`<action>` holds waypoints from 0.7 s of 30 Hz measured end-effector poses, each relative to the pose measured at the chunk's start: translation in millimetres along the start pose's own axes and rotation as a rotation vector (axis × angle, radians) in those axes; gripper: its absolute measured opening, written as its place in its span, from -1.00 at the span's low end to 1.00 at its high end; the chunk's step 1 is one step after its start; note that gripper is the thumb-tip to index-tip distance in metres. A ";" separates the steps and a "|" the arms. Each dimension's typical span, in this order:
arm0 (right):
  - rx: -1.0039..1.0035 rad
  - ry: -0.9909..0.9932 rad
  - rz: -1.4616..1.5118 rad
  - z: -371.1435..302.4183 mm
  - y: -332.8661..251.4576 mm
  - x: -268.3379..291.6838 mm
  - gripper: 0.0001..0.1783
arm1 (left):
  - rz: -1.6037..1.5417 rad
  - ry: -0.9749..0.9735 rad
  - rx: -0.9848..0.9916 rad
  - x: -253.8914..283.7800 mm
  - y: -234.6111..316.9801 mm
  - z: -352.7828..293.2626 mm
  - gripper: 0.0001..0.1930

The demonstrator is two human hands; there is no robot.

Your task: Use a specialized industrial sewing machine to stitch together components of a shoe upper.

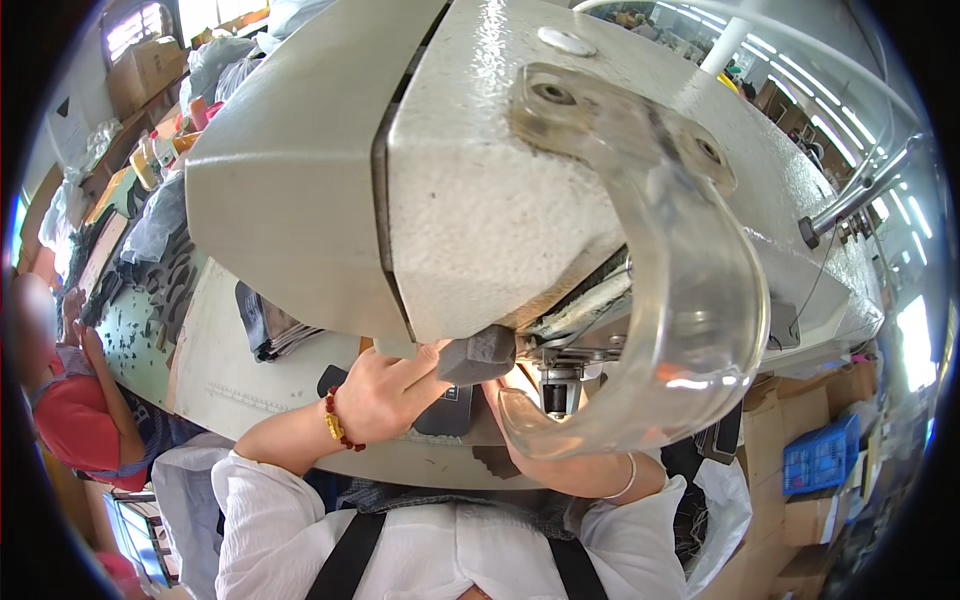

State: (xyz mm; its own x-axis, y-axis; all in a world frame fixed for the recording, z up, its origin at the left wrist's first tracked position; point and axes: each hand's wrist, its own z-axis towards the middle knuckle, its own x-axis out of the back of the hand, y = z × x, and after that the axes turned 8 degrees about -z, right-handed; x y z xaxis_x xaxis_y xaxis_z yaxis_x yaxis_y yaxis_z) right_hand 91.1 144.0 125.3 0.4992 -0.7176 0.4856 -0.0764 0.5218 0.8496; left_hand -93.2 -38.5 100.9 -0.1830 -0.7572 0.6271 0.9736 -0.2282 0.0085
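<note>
A large cream-coloured sewing machine head [480, 190] fills the middle of the view, with a curved clear guard [690, 290] on its right. My left hand [390, 395], with a red bead bracelet, is under the head's left side. Its fingers are bent and closed, reaching up to a dark grey block [478, 355]; whatever they hold is hidden. A dark flat piece [445, 412] lies just beside this hand. My right hand [505, 405] is near the round metal presser part [560, 390], mostly hidden behind the guard, so its fingers do not show clearly.
A stack of dark pieces [268, 325] lies on the pale table [215, 355] at the left. Farther left, a person in red [85, 410] works at a green table [130, 310] with dark cut pieces. A blue basket [822, 455] and cardboard boxes stand at the right.
</note>
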 end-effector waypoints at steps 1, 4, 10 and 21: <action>-0.009 0.004 0.049 -0.6 1.2 0.3 -0.33 | 0.009 -0.046 0.024 1.5 0.9 -0.1 -0.84; -0.057 0.095 0.086 -1.4 5.8 0.8 -0.33 | 0.031 -0.110 0.061 5.1 3.6 0.9 -0.85; -0.177 0.056 0.479 4.6 7.8 12.5 -0.36 | -0.034 0.024 0.033 5.1 1.4 8.8 -0.82; -0.299 0.058 0.613 5.2 -2.6 8.3 -0.39 | -0.069 0.032 0.068 4.6 -2.2 8.9 -0.77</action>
State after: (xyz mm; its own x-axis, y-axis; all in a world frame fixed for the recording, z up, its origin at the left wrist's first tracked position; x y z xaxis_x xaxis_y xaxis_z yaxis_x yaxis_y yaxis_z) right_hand 90.9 134.2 128.2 0.4876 -0.2304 0.8421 -0.1226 0.9369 0.3273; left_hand -94.9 -36.0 110.7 -0.2526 -0.7605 0.5981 0.9654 -0.2391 0.1038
